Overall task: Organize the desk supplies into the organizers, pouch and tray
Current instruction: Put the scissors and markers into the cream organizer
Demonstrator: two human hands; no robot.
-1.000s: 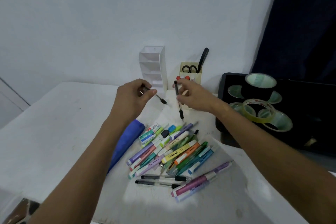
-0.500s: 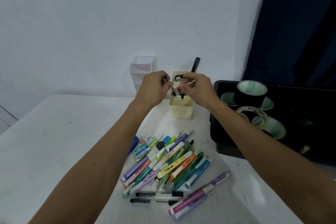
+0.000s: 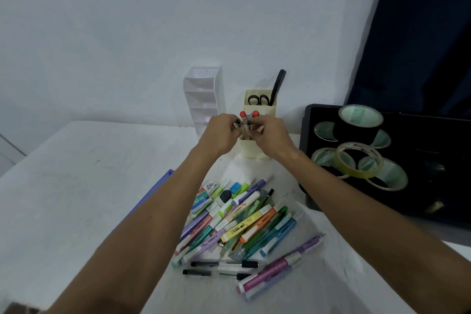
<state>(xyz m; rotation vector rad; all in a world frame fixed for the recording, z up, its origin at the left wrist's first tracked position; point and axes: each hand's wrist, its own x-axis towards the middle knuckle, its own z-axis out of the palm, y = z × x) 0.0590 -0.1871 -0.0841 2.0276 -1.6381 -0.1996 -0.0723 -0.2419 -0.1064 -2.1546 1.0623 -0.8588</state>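
A cream pen holder (image 3: 256,149) stands at the back of the white desk, with black scissors (image 3: 258,100) in its rear slot and two red-capped pens (image 3: 243,115) in front. My left hand (image 3: 221,132) and my right hand (image 3: 271,136) meet over its front slot, each pinching a black-tipped pen (image 3: 238,123) that points down into the holder. A heap of coloured markers and highlighters (image 3: 242,222) lies nearer me, with two black pens (image 3: 219,268) at its front edge. The blue pouch (image 3: 153,195) peeks out behind my left forearm.
A white tiered organizer (image 3: 204,99) stands against the wall left of the holder. A black tray (image 3: 433,186) on the right holds several tape rolls (image 3: 359,160). A staple box (image 3: 201,201) and an eraser sit in the heap. A dark curtain hangs at the right.
Both hands carried their pens from above the heap back to the cream holder and lowered them into its front slot. The camera view tilted slightly.
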